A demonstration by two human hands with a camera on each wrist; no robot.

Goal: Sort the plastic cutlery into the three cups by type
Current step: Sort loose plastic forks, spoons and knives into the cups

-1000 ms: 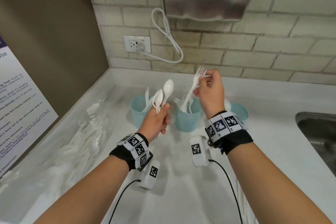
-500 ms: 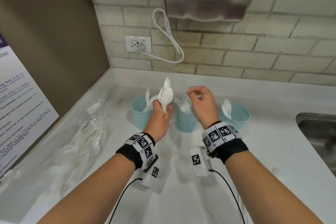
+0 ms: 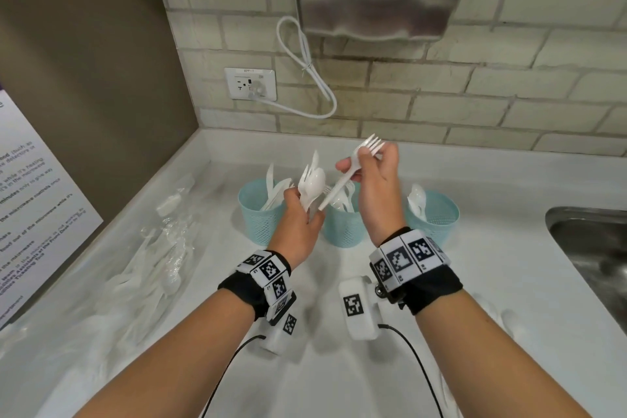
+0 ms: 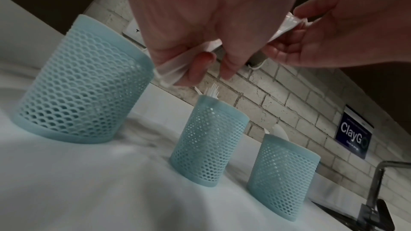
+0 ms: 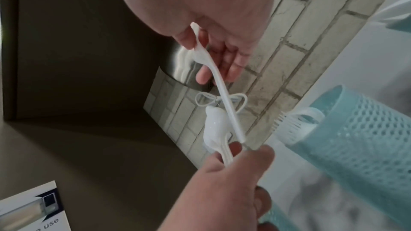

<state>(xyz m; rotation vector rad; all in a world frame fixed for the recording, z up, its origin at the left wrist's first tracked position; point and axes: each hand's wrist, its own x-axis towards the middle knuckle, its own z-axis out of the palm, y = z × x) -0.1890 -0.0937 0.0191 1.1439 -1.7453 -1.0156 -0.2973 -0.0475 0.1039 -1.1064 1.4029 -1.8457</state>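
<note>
left hand hides its cutlery bundle's handles.

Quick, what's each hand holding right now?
Left hand: grips a bunch of white cutlery.
Right hand: pinches one white fork.

3 teal mesh cups, 1 fork in r hand, 2 hands, 1 sink.

Your head camera looks forward and down over the counter from above; each wrist camera sits low and close, looking up along its hand at the brick wall; all share the blue cups.
</note>
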